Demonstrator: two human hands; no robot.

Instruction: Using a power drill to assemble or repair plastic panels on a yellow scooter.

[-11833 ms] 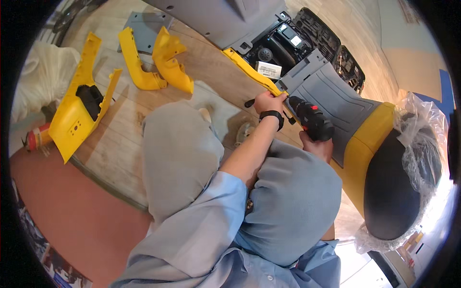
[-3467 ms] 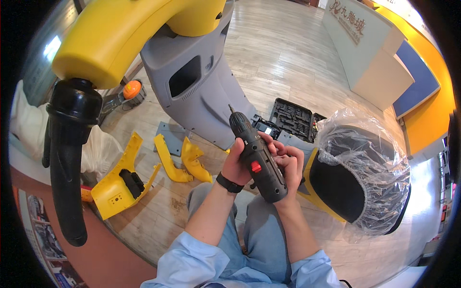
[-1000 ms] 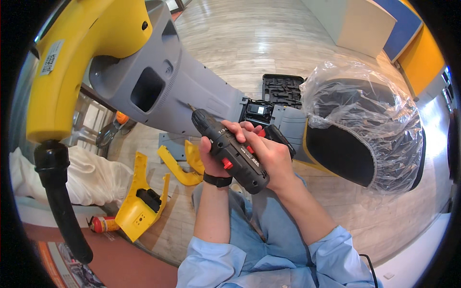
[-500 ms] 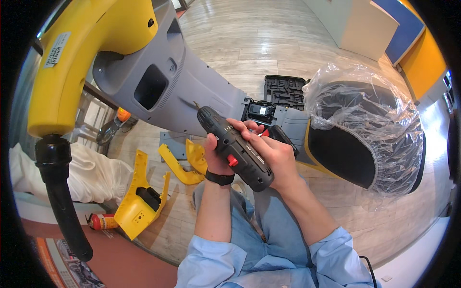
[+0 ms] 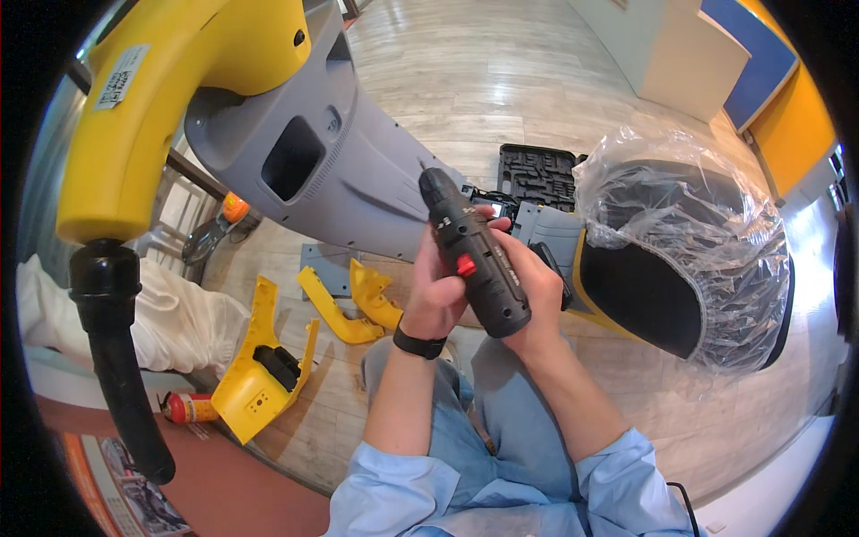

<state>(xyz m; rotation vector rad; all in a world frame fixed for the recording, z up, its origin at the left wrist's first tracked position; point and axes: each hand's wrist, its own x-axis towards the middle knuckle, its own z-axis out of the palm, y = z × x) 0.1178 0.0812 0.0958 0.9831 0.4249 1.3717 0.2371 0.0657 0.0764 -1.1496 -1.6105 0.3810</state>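
Since the earlier frame, the power drill (image 5: 492,277) has swung nearer upright, its bit (image 5: 422,165) shifting right, and the left grip (image 5: 436,288) has moved right with it.

Head view: drill held in mid-air above the knees (image 5: 503,367). Left grip is closed along its left flank, thumb just beside the red switch (image 5: 465,265). Right grip (image 5: 534,286) is closed about the opposite side, fingers partly hidden behind the drill.

I judge that sound handling calls for the right grip bearing the weight, the left steadying, and fingers clear of the chuck (image 5: 438,190).

Long axis runs lower right to upper left, steeply; bit points up and away from the wearer, rear end toward the lap.
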